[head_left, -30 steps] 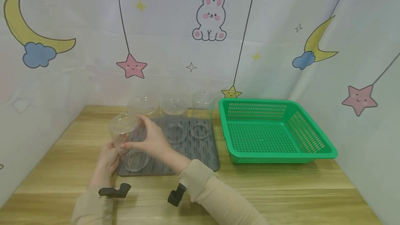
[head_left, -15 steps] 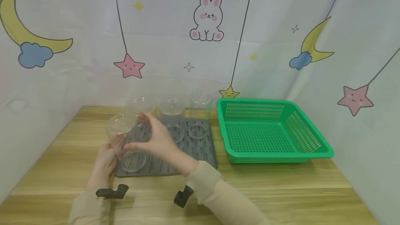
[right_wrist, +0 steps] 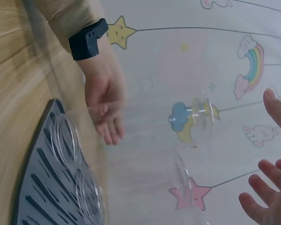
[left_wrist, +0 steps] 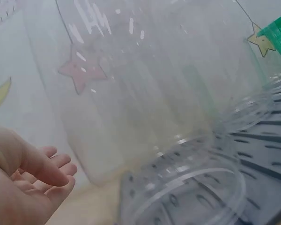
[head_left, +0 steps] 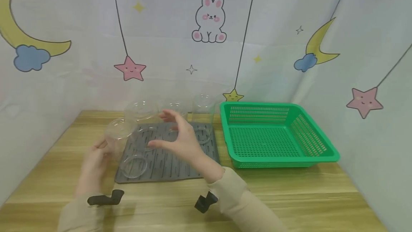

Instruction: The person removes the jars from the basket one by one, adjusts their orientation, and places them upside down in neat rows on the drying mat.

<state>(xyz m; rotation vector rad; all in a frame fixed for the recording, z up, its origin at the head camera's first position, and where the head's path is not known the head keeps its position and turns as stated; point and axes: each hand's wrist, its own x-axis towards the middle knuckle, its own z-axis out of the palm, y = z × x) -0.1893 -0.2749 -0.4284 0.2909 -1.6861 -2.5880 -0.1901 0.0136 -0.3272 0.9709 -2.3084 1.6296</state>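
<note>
A clear, tall cup (head_left: 121, 129) stands at the front left of a grey ridged drying mat (head_left: 165, 165). Just left of it is my left hand (head_left: 94, 160), holding nothing; the left wrist view shows its fingers loosely bent, apart from the cup wall. My right hand (head_left: 183, 140) hovers over the mat, thumb and fingers spread wide around nothing. Behind stand more clear cups: one at back left (head_left: 142, 110), one in the middle (head_left: 175, 106) partly hidden by my right hand, and one at back right (head_left: 204, 103).
A green plastic basket (head_left: 283, 159) with slotted walls stands right of the mat. Wooden tabletop (head_left: 154, 203) extends in front and to both sides. A white curtain (head_left: 167, 31) printed with stars, moons and a rabbit hangs behind. Dark camera mounts sit at both wrists.
Both hands have let go of the front-left cup. My right hand has moved away to the right, my left hand slightly left. The cup stays on the mat; the head view shifts slightly.
</note>
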